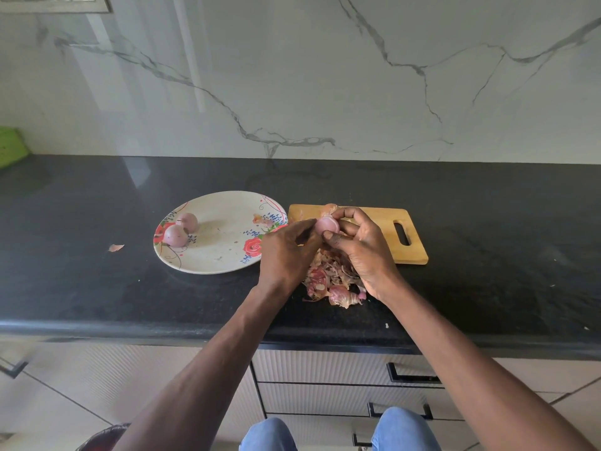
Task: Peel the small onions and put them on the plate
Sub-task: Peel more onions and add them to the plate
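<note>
Pale pink, the small onion [327,225] is held above the near-left corner of the cutting board [374,222], pinched by the right hand [361,252] and the left hand [286,252]. Leftward, just beside, lies the plate [211,258], nearer the left hand, with two peeled onions [181,230].

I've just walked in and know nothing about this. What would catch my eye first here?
First, the two hands, left hand and right hand, meeting above the black counter, both pinching a small pink onion over a wooden cutting board. Just below them lies a heap of papery onion skins. To the left sits a flowered plate with two peeled onions at its left side.
</note>
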A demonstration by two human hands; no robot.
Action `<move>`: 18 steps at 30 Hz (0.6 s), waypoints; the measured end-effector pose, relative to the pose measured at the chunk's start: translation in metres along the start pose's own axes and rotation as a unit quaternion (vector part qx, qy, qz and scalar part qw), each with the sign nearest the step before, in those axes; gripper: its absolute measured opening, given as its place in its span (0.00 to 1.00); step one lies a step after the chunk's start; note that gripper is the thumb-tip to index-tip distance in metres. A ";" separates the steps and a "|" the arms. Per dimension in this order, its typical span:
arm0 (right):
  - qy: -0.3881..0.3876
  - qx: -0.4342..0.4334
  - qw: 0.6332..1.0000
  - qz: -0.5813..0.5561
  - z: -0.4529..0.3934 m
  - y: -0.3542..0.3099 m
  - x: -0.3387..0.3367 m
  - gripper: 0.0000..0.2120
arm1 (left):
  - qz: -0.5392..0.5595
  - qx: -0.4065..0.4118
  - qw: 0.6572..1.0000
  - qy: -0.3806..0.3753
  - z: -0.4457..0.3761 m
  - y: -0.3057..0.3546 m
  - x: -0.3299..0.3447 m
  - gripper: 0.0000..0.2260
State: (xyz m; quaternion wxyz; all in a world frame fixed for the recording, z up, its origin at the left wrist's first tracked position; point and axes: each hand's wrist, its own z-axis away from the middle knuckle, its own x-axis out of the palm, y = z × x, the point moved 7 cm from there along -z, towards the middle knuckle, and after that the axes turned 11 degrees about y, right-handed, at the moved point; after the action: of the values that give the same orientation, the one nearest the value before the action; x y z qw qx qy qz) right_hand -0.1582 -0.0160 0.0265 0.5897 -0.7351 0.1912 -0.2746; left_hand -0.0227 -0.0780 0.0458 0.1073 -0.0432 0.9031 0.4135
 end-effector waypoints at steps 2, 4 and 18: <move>0.003 0.010 1.000 0.003 -0.001 0.003 -0.001 0.14 | 0.009 -0.028 1.000 0.000 -0.001 -0.001 -0.001 0.11; 0.008 0.023 1.000 0.007 -0.002 0.005 -0.001 0.15 | 0.025 -0.048 0.999 -0.002 0.000 -0.001 -0.002 0.11; -0.035 0.110 0.985 -0.132 0.000 0.005 0.003 0.14 | 0.056 -0.130 0.989 0.030 -0.006 -0.017 -0.005 0.06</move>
State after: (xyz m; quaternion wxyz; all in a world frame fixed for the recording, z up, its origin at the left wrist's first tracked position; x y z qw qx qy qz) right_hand -0.1555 -0.0193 0.0219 0.6313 -0.6939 0.0404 -0.3438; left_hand -0.0159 -0.0941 0.0383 0.0500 -0.0190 0.8454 0.5314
